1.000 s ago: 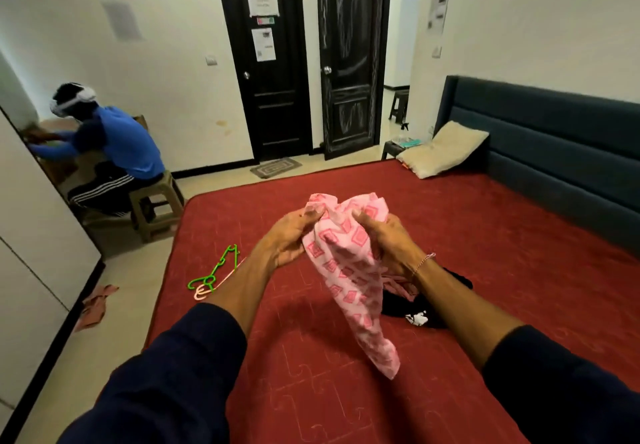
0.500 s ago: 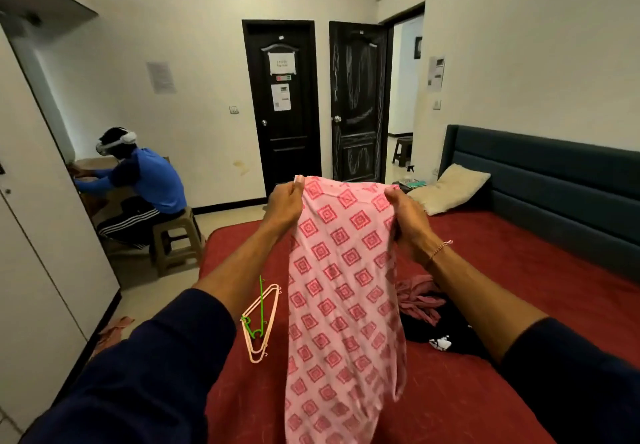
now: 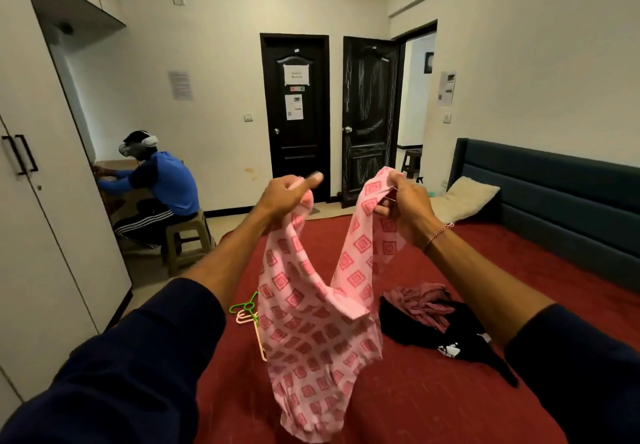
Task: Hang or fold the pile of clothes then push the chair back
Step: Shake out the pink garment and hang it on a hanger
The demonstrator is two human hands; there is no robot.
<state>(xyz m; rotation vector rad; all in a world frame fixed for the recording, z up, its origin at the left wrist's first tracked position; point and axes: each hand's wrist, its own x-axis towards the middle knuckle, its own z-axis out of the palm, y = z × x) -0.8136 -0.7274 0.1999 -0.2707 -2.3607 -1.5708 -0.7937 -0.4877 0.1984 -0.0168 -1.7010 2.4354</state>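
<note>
Work was at an early stage. The left hand (image 3: 289, 194) and right hand (image 3: 403, 206) each gripped a top edge of the pink patterned garment (image 3: 311, 312), held above the bed (image 3: 433, 391). Nothing appeared folded; the remaining clothes (image 3: 436, 319) and hangers (image 3: 246, 310) lay untouched, and the chair was unaddressed.

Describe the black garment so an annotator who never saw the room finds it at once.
Start at the red bed that fills the lower middle of the view. Right of the pink patterned cloth held up over it, a small heap lies on the mattress. The black garment is its dark bottom layer with a white print, partly under a crumpled mauve garment.
</note>
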